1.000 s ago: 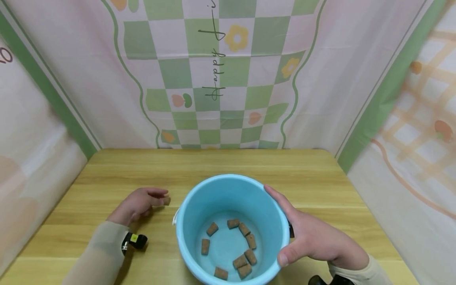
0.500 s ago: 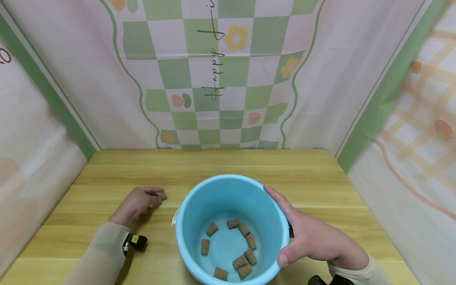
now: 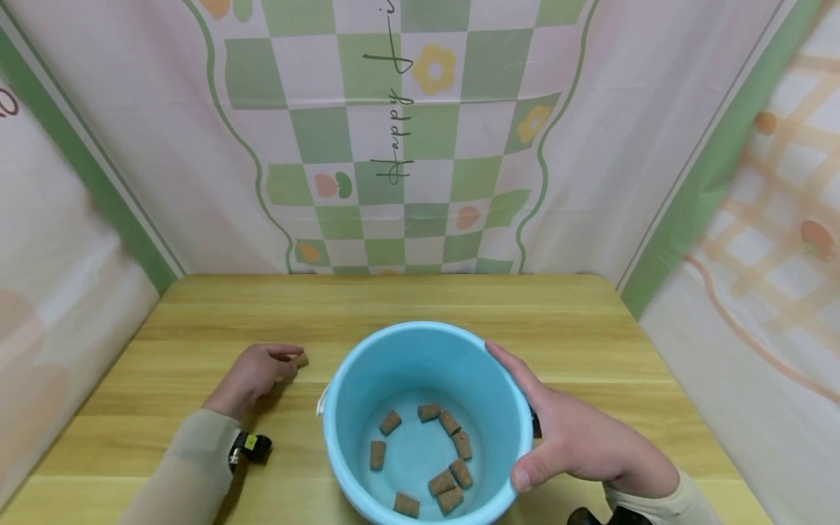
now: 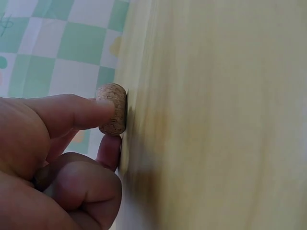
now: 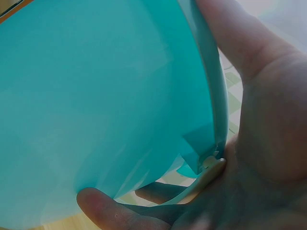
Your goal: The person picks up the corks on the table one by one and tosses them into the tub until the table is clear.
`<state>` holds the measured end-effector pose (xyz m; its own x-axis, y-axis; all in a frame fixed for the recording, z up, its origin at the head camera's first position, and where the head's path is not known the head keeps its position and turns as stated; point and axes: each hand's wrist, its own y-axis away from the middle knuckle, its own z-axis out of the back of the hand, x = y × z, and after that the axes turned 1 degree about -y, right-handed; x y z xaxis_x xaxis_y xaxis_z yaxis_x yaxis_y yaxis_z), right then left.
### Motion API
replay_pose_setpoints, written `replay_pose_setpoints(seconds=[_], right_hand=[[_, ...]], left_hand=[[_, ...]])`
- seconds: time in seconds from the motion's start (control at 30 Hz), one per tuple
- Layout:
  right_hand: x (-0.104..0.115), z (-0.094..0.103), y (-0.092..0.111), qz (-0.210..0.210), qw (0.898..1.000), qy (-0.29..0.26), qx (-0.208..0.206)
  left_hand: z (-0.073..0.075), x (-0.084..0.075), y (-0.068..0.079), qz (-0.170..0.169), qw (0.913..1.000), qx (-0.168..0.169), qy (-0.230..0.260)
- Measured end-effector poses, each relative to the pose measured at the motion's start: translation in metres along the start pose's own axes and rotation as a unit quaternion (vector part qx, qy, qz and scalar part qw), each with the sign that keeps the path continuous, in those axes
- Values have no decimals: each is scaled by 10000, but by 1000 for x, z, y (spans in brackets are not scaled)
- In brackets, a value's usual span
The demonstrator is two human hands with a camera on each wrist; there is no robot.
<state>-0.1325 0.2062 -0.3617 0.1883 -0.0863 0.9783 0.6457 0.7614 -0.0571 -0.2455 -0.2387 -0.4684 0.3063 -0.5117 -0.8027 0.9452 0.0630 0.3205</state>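
Left of the blue bucket (image 3: 426, 343), my left hand (image 3: 259, 370) pinches a cork (image 3: 302, 359) with thumb and fingers. In the left wrist view the cork (image 4: 117, 123) is speckled brown and stands at the wooden surface; its contact with the wood is partly hidden. My right hand (image 3: 571, 437) grips the bucket's right side at the rim, thumb at the front and fingers behind. Up close in the right wrist view, fingertips (image 5: 96, 203) press the bucket's outer wall (image 5: 96, 105). Several corks (image 3: 407, 504) lie scattered on the bucket's floor.
A wooden table (image 3: 216, 321) carries the bucket. White handle end (image 3: 322, 400) sticks out at the bucket's left side. Printed cloth (image 3: 407, 131) hangs behind the table and along both sides. Black cameras (image 3: 256, 446) sit on the wrists.
Early on, my left hand shifted the cork slightly left and away from me. Over the last half second it has barely moved. The right hand keeps its grip on the bucket.
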Motion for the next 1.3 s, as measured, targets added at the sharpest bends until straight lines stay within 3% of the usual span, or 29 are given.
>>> replay_pose_setpoints(seconds=[0.37,0.53,0.8,1.07,1.3], right_hand=[[0,-1,0,27,10000,-57,-10],[0,-2,0,42,10000,23,-10],[1,-1,0,39,10000,-52,15],[0,-1,-1,-5,10000,-68,44],[0,0,-2,49,10000,-45,60]], left_hand=[[-1,-1,1,-322,9990,-89,-301],[1,-2,6,-85,9983,332,470],[8,-8,10,-9,9779,790,1935],[14,-19,19,-306,9645,1115,2375],[15,-40,34,-821,9499,1334,2705]])
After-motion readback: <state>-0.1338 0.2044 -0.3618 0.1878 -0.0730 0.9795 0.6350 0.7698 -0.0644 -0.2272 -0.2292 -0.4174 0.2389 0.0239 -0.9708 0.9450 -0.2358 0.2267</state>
